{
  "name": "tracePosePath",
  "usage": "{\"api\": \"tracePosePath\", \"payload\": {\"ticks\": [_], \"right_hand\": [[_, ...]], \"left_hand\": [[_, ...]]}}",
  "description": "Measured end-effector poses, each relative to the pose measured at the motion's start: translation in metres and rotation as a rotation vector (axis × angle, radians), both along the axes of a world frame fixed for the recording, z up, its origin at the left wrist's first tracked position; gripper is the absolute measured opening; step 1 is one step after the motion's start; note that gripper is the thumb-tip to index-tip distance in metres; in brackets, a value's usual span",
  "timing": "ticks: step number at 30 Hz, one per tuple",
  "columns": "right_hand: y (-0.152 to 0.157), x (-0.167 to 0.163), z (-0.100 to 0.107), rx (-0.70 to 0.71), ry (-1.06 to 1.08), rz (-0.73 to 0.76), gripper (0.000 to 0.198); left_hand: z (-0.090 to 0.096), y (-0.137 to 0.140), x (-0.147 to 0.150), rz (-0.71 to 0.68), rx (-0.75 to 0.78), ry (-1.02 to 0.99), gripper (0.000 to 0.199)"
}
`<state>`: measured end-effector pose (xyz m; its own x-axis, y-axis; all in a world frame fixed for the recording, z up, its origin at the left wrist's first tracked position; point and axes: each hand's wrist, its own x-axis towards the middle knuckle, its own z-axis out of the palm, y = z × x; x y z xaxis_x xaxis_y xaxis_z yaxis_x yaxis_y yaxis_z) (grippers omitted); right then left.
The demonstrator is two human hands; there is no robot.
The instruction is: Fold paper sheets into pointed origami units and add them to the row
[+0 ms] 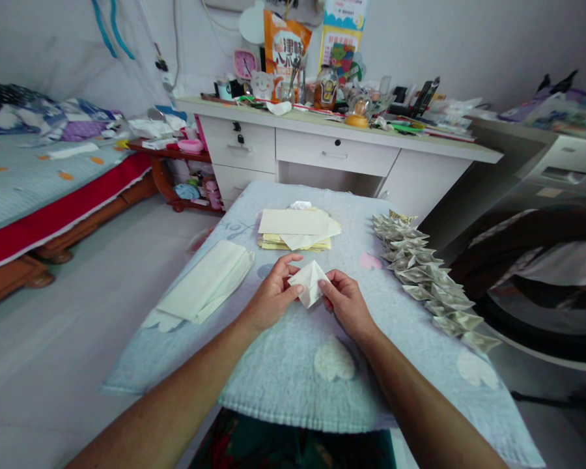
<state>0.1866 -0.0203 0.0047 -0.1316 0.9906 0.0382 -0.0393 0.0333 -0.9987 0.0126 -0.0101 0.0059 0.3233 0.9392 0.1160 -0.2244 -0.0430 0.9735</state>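
Note:
A small white folded paper [310, 281], roughly diamond-shaped with creases, is held above the cloth-covered table. My left hand [277, 291] pinches its left corner between thumb and fingers. On the opposite side, my right hand [344, 298] grips the right edge, thumb on top. Just beyond the hands lies a stack of yellowish paper sheets [295, 223] with a crumpled white bit behind it. To the left rests a pile of pale long sheets [208, 280]. Along the right side stand rows of many folded paper pieces [424, 267] with pointed ends.
A light blue cloth [273, 384] covers the table. Behind it stands a white desk [336, 153] crowded with jars, a pink clock [245, 64] and an orange bag [286, 52]. A bed [53, 176] is on the left, a washing machine [557, 260] on the right.

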Motion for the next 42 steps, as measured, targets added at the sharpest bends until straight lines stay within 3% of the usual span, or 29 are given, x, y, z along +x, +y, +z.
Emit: {"api": "tracePosePath", "payload": {"ticks": [2,5,9,17,29,34,42], "right_hand": [[0.0,0.0005,-0.001,-0.029,0.038,0.029,0.03],[0.0,0.0012,-0.0039,-0.1,0.087,0.099,0.032],[-0.0004,0.0006,-0.0068,-0.142,0.095,0.173,0.038],[0.0002,0.0004,-0.0031,-0.164,0.178,0.155,0.031],[-0.0005,-0.0013,-0.0036,-0.131,0.133,0.151,0.03],[-0.0026,-0.0012,-0.0003,-0.154,0.095,0.22,0.038],[-0.0005,-0.0002,-0.005,-0.12,0.018,0.173,0.033]], "left_hand": [[-0.0018,0.0006,-0.0005,0.011,0.014,0.01,0.051],[-0.0028,0.0017,-0.0019,0.004,0.042,0.083,0.033],[0.0006,0.0017,-0.0043,0.029,0.18,0.222,0.017],[0.0005,0.0013,-0.0079,-0.018,0.309,0.388,0.014],[0.0025,0.0014,-0.0086,-0.037,0.335,0.481,0.011],[0.0035,0.0019,-0.0079,-0.02,0.332,0.461,0.01],[0.0056,0.0004,-0.0075,-0.066,0.319,0.419,0.002]]}}
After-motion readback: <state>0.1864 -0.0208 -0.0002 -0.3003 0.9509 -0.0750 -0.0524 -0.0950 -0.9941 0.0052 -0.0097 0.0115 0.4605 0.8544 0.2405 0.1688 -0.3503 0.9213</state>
